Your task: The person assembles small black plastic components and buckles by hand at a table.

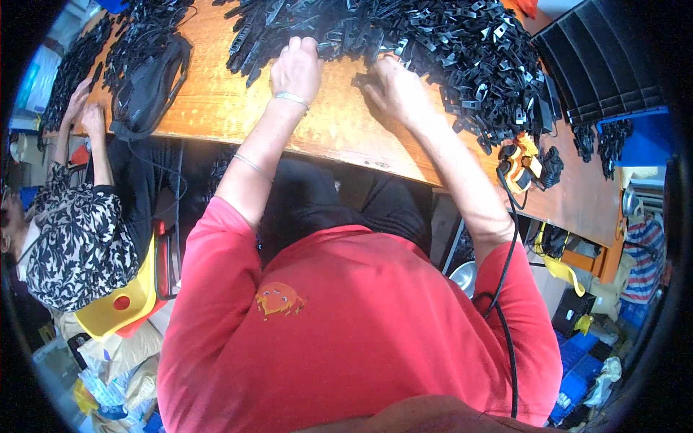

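A broad heap of small black plastic parts (476,50) covers the far side of the wooden table (209,101), some with shiny metal-like faces. At the heap's near edge, left of centre, is my left hand (296,72), back upward and fingers curled under; whatever they grip is hidden. To its right, my right hand (395,88) is bent inward against the same edge, its fingers drawn together beside dark pieces. I cannot make out what is in it. Longer black parts (249,43) lie just beyond and left of my left hand.
A black bag (151,86) lies on the table at left, near a co-worker's hands (88,114). At right are a black ribbed tray (599,61), a blue bin (644,141) and an orange-and-black object (521,164) by a cable. A black cord (511,317) hangs over my right arm.
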### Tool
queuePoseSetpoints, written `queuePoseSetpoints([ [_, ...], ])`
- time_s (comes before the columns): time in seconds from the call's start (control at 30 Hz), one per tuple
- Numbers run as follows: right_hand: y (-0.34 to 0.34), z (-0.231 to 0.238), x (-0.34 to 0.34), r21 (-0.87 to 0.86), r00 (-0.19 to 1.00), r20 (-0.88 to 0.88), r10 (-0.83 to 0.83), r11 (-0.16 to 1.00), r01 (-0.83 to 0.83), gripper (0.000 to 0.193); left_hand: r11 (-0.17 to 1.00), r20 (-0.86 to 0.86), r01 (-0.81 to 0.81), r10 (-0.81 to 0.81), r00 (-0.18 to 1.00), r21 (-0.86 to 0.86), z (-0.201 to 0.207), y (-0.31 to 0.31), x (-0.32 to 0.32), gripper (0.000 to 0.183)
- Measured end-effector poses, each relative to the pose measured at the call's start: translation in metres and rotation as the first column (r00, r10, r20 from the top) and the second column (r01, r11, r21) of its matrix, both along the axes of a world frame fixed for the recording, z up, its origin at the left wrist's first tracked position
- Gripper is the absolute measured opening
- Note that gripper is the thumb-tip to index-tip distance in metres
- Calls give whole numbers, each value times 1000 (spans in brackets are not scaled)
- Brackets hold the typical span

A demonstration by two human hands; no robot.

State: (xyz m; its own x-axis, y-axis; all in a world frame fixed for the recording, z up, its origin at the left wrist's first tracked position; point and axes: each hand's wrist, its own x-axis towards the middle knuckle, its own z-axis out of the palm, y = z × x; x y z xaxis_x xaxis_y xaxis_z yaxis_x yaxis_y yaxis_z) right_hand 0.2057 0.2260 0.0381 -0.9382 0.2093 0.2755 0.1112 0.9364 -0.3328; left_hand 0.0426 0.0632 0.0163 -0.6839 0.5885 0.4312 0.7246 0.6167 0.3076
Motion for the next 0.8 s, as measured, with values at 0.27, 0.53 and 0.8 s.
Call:
queuePoseSetpoints([
  [0.27, -22, 3, 18, -161, 996, 2, 94, 983, -92, 27, 999, 2, 27, -27, 1000, 48, -7, -2, -4, 31],
  [0.53, -35, 22, 20, -48, 978, 137, 161, 987, -155, 20, 1000, -45, 30, -30, 999, 8, 13, -5, 3, 23],
  [0.8, -37, 17, 23, 62, 978, 177, 111, 990, -124, 21, 992, 108, 98, -89, 990, -79, 12, -14, 7, 29],
])
